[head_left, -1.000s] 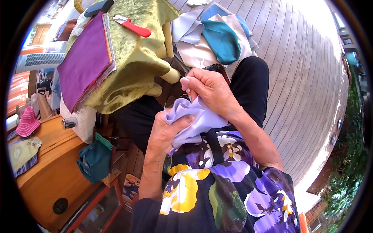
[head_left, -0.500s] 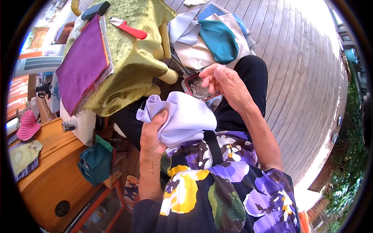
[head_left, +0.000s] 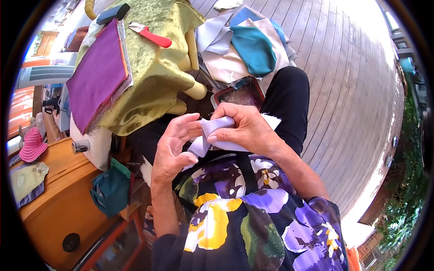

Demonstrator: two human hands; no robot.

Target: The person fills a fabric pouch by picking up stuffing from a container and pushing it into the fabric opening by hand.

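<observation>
A pale lavender piece of cloth (head_left: 211, 128), folded and bunched, is over my lap. My right hand (head_left: 246, 128) pinches it between thumb and fingers, and a frayed white edge sticks out past the knuckles. Facing it, my left hand (head_left: 174, 144) has its fingers apart, its fingertips beside the cloth's near fold; whether they touch it I cannot tell. Just beyond the hands is a red-rimmed tray (head_left: 239, 95) with loose threads in it.
A purple fabric stack (head_left: 99, 77) and a red-handled cutter (head_left: 151, 35) lie on the olive velvet-covered surface (head_left: 149, 81). Teal cloth (head_left: 255, 49) tops other fabrics ahead. A teal bag (head_left: 110, 189) hangs by a wooden cabinet (head_left: 58, 198) at left.
My right hand has come down from over the tray and now grips the cloth. My left hand has loosened its hold, its fingers spreading. The cloth is turned and more tightly folded.
</observation>
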